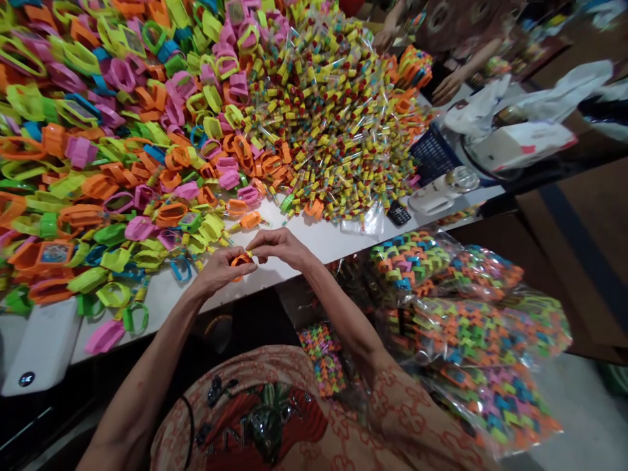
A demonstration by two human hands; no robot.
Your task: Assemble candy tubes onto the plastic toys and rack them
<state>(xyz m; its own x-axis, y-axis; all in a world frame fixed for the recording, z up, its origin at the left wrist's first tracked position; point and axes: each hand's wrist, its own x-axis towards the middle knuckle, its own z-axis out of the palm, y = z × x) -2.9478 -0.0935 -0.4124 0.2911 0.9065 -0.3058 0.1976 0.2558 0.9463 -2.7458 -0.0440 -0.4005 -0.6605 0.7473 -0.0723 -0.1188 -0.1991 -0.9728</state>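
An orange toy watch (240, 260) is held in my left hand (219, 269), fingers closed round it, above the table's front edge. My right hand (283, 248) pinches a small yellow-ended piece (249, 253) against the watch; most of that piece is hidden by my fingers. Beyond my hands lies a heap of slim clear tubes with yellow and red ends (328, 118). To the left spreads a large pile of toy watches (122, 170) in orange, pink, green, yellow and blue. A blue toy watch (181, 268) rests just left of my left hand.
On the white table (314, 239), a white power bank (44, 347) lies at left. A white bottle (444, 190), a small black keypad-like object (398, 213) and a blue basket (434, 154) are at right. Filled plastic bags (471, 327) lie below. Another person's hand (446, 86) shows across the table.
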